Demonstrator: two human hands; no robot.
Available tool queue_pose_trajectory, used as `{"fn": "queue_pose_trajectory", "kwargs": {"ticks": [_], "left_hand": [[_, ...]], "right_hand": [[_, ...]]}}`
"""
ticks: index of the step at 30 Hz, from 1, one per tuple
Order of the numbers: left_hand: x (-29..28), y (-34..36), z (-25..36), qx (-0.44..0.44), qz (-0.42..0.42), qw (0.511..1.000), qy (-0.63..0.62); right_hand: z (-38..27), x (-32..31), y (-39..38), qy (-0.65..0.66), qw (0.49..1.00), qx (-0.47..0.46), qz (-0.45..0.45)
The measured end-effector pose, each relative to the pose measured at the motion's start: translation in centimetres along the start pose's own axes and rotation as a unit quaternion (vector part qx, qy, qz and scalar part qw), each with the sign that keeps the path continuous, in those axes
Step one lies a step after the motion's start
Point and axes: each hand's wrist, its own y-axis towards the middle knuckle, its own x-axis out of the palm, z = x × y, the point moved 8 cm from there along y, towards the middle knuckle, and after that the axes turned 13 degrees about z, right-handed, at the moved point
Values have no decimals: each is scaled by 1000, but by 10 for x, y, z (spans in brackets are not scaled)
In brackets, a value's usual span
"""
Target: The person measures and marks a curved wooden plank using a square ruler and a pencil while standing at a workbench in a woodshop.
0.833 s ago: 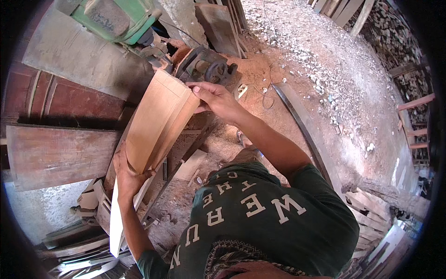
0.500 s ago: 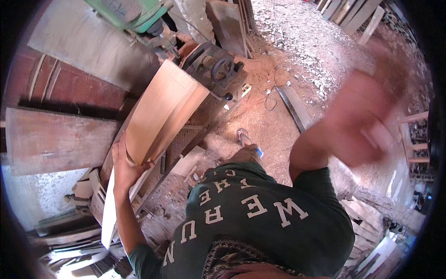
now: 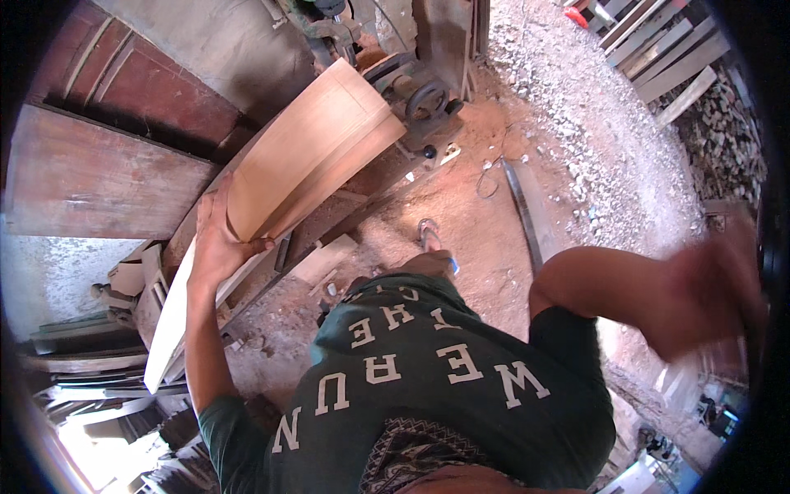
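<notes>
Wooden board point(image 3: 309, 152), handwheel point(image 3: 427, 100) near, gravel point(image 3: 576, 123) beyond

Clock centred on foot point(image 3: 429, 235). Board point(image 3: 309, 152): 10 o'clock. Left hand point(image 3: 217, 245): 9, on board's near end. Panel point(image 3: 95, 177): 9, beyond hand. Handwheel point(image 3: 428, 100): 12. Rubble point(image 3: 572, 144): 2. Right hand point(image 3: 714, 295): 3, well apart from board.

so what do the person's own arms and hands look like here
Both forearms are bare below short dark green sleeves, which match the shirt with its pale block lettering. The left hand shows no glove or wristband. The right hand is too blurred for small details.
</notes>
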Motion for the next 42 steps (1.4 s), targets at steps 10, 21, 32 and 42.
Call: {"fn": "queue_pose_trajectory", "kwargs": {"ticks": [10, 21, 32, 42], "left_hand": [[2, -3, -6, 13, 18, 1000, -3], [-8, -9, -7, -3, 24, 1000, -14], [-11, -86, -25, 57, 236, 965, 95], [240, -132, -182, -93, 15, 994, 56]], "right_hand": [[178, 112, -193, 66, 925, 373, -24], [194, 124, -232, 119, 906, 362, -185], [213, 286, -539, -47, 788, 398, -466], [159, 221, -595, -74, 719, 373, -581]]}}
